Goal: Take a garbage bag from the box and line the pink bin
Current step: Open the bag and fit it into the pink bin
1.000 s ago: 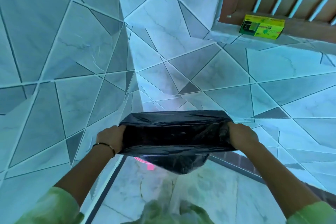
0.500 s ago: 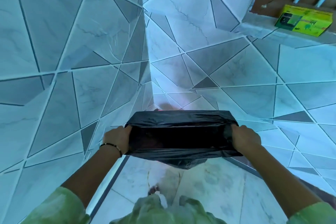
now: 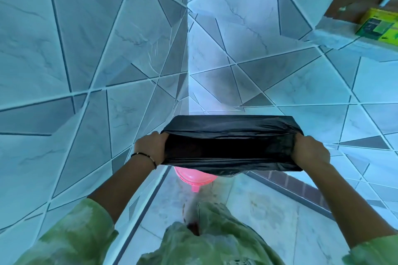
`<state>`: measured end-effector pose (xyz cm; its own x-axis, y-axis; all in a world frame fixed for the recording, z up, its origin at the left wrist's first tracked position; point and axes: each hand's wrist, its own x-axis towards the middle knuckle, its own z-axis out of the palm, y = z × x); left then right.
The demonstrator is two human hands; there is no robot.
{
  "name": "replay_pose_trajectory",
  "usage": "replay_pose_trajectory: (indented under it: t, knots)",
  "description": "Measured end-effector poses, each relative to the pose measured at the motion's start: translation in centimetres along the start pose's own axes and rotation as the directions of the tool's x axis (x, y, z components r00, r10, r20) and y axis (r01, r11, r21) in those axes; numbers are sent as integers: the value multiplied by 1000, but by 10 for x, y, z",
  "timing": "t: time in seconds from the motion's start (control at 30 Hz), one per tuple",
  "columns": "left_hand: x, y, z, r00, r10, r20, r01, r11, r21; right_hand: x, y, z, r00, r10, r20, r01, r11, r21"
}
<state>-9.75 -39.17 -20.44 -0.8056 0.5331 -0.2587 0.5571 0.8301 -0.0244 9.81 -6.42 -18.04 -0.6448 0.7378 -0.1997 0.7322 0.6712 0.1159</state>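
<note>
- You are facing a corner where two walls of pale marbled tile [image 3: 107, 49] with angular grey insets meet, a light tiled floor [image 3: 269, 211] below you.
- On the ledge at upper right sits the yellow-and-green cardboard box [image 3: 381, 26], well apart from your hands.
- Your left hand [image 3: 150, 148] and right hand [image 3: 310, 153] are both closed on the mouth of the thin black plastic garbage bag [image 3: 230, 127], one at each end, stretching it into a wide dark opening.
- The round pink plastic bin [image 3: 193, 176] stands in the corner on the floor, directly below the bag — only its near rim shows under the hanging film.
- The bag looks very light, limp and slick; it should stretch and crinkle rather than hold a shape, and a hard pull could tear it.
- Keep your hold at the hem — the two opposite edges — so the mouth remains spread when you lower it over the rim.
</note>
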Motion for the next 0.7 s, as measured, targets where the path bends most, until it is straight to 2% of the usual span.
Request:
replay_pose_trajectory:
  t: [0.3, 0.53, 0.7]
  knots:
    - [5, -8, -2, 996, -25, 88, 26, 1000, -16, 13, -12, -6, 999, 1, 34, 0, 1000, -20]
    - [10, -12, 0, 996, -18, 90, 20, 1000, -22, 18, -17, -2, 998, 20, 54, -18, 999, -30]
    - [9, -5, 6, 988, 31, 152, -34, 999, 17, 15, -11, 3, 988, 58, 144, -47, 996, -77]
